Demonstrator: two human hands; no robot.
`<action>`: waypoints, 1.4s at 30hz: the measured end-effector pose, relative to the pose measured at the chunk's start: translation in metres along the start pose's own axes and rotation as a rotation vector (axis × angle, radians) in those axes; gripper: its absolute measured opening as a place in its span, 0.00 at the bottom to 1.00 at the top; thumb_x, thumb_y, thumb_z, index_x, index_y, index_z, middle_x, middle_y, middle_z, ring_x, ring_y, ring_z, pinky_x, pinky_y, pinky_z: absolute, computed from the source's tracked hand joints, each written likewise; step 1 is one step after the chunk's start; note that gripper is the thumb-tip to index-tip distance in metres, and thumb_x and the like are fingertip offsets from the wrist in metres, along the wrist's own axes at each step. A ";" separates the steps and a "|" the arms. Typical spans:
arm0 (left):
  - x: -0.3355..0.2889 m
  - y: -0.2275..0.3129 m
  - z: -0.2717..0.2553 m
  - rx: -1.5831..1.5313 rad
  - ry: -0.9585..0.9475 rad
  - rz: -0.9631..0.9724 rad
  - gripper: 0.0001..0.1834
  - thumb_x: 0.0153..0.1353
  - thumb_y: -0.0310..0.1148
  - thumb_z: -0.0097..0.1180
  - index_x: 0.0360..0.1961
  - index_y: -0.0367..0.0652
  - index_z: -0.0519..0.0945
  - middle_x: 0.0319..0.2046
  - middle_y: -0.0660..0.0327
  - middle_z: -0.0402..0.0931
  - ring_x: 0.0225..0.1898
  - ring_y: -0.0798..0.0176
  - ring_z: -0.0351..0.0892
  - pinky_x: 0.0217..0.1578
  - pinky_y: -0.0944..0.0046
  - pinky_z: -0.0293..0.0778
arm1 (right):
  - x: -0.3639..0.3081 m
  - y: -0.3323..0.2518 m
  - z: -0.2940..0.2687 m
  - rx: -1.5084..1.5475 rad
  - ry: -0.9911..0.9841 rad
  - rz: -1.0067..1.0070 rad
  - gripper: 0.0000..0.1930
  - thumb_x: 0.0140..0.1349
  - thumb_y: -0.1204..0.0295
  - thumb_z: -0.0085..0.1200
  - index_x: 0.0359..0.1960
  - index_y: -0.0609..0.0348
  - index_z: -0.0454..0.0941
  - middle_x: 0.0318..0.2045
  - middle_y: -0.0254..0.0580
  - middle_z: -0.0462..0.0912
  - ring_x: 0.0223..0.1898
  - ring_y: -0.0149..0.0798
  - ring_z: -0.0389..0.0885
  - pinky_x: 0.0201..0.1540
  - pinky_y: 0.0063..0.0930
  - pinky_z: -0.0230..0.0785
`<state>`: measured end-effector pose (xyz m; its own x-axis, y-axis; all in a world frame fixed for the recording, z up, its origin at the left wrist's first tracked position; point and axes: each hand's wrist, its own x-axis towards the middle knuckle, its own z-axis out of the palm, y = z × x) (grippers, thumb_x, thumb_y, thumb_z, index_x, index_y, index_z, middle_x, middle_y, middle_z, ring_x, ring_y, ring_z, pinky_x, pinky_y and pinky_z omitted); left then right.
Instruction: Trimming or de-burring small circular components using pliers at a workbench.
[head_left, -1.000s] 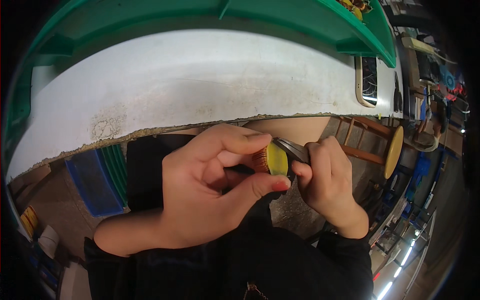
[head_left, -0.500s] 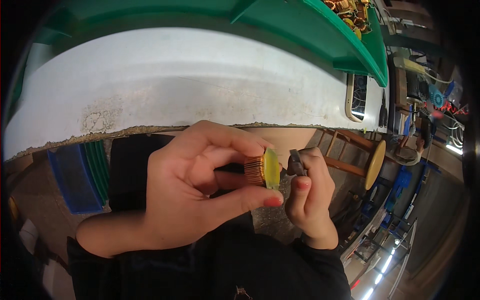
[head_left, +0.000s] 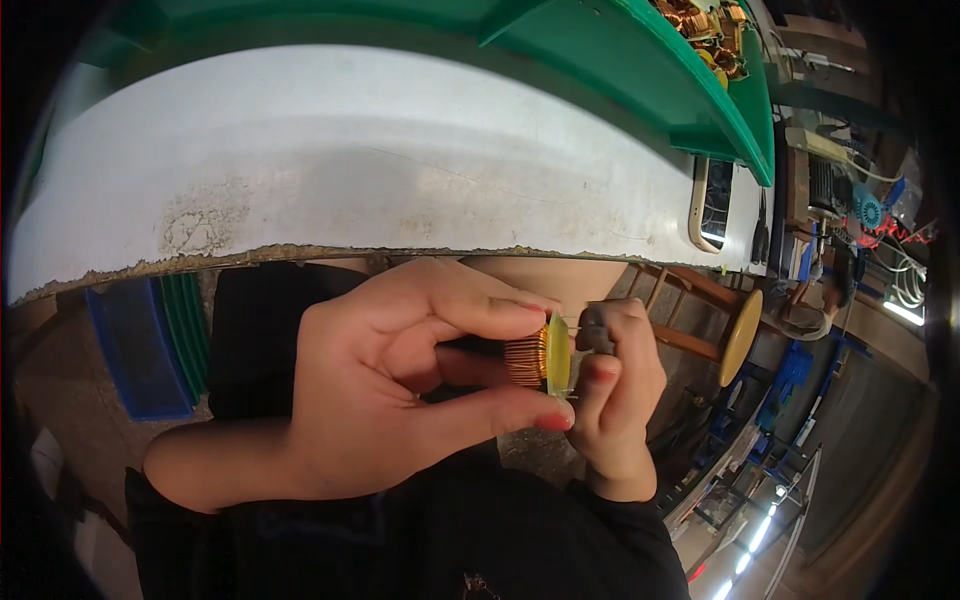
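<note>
My left hand (head_left: 365,385) is closed on a copper-wire coil (head_left: 523,362), fingers above and thumb below. A flat yellow-green base (head_left: 561,355) covers the coil's right face, and thin wire leads stick out from it to the right. Just beside that base, my right hand (head_left: 625,400) is closed, its thumb pressed toward the bent index finger around a small dark grey piece (head_left: 596,330). The piece's kind is hard to make out, and its lower part is hidden by the thumb. Both hands are in front of the table edge, over my lap.
Beyond the hands runs a white table (head_left: 400,190) with a chipped front edge. On it are a green tray (head_left: 600,70) with several copper coils (head_left: 705,35) at its right end, and a phone (head_left: 712,200). A wooden stool (head_left: 740,338) and blue crates (head_left: 140,350) stand below.
The coil in my left hand has shifted slightly right and down, and its wire leads now show. My right hand has turned a little, with the dark piece closer to the yellow-green base.
</note>
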<state>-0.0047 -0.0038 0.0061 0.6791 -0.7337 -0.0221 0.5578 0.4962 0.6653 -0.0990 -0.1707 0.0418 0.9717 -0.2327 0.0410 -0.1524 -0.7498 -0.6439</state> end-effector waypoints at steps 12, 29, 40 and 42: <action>-0.001 -0.006 -0.002 0.106 0.013 0.007 0.28 0.41 0.07 0.60 0.45 0.36 0.69 0.47 0.49 0.69 0.48 0.51 0.75 0.45 0.60 0.78 | 0.003 -0.002 0.008 -0.312 -0.086 -0.107 0.10 0.61 0.68 0.50 0.30 0.63 0.70 0.24 0.43 0.67 0.22 0.42 0.63 0.26 0.28 0.61; 0.003 0.009 0.007 0.032 0.155 -0.015 0.18 0.48 0.12 0.59 0.42 0.33 0.72 0.44 0.52 0.72 0.43 0.61 0.76 0.42 0.68 0.78 | 0.014 -0.006 0.005 0.035 -0.132 -0.032 0.07 0.57 0.76 0.47 0.36 0.65 0.69 0.29 0.49 0.70 0.29 0.47 0.68 0.33 0.32 0.64; 0.004 0.005 0.021 0.142 0.152 -0.091 0.17 0.51 0.13 0.57 0.43 0.35 0.72 0.46 0.55 0.73 0.45 0.65 0.75 0.49 0.69 0.73 | -0.001 0.005 0.005 -0.191 -0.009 -0.070 0.06 0.58 0.73 0.47 0.28 0.63 0.68 0.23 0.49 0.70 0.24 0.50 0.68 0.28 0.37 0.64; 0.004 0.003 0.023 0.219 0.136 -0.098 0.18 0.51 0.13 0.57 0.43 0.35 0.72 0.45 0.55 0.73 0.45 0.65 0.75 0.50 0.69 0.72 | -0.004 0.007 0.004 -0.183 0.040 -0.088 0.06 0.57 0.74 0.48 0.28 0.63 0.67 0.23 0.49 0.70 0.24 0.50 0.68 0.28 0.37 0.64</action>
<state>-0.0112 -0.0152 0.0252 0.6929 -0.6971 -0.1845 0.5176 0.3026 0.8003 -0.1034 -0.1727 0.0338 0.9753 -0.1827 0.1240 -0.1007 -0.8678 -0.4866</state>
